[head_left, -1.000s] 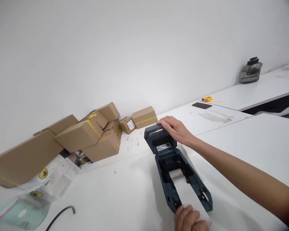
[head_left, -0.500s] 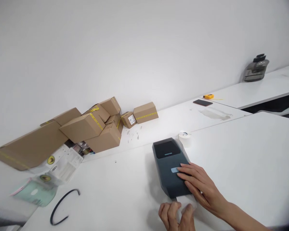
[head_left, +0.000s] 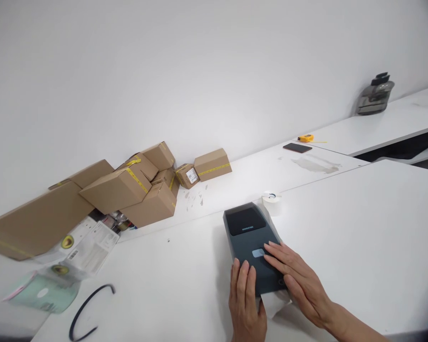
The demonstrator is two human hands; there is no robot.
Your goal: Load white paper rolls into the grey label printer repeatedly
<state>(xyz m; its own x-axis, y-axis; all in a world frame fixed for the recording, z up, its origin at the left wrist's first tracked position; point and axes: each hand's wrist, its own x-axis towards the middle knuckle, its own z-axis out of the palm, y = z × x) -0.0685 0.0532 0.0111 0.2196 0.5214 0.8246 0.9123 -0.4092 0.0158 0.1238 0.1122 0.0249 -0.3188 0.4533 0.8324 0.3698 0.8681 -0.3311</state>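
A dark blue-grey label printer (head_left: pixel 249 237) with a glossy black window stands on the white table. A strip of white label paper (head_left: pixel 273 301) sticks out at its near end. My left hand (head_left: pixel 245 299) clasps the printer's near left corner, fingers over the top edge and thumb by the paper. Flat across the lid's right side rests my right hand (head_left: pixel 299 280), its fingers stretched out beside a light blue button (head_left: pixel 258 253). Behind the printer stands a white paper roll (head_left: pixel 272 204), with paper running along the printer's right side.
Cardboard boxes (head_left: pixel 150 204) are piled by the wall, at left. Nearer lie clear plastic packages (head_left: pixel 92 249), a mint-green pouch (head_left: pixel 44 292) and a curved black band (head_left: pixel 87 308). A phone (head_left: pixel 297 147), a yellow tape measure (head_left: pixel 306 138) and a dark bottle (head_left: pixel 375 95) are farther right.
My left hand has let go of the paper at the printer's near end and moved up onto its left side. The right hand stays on the lid. The view has shifted slightly.
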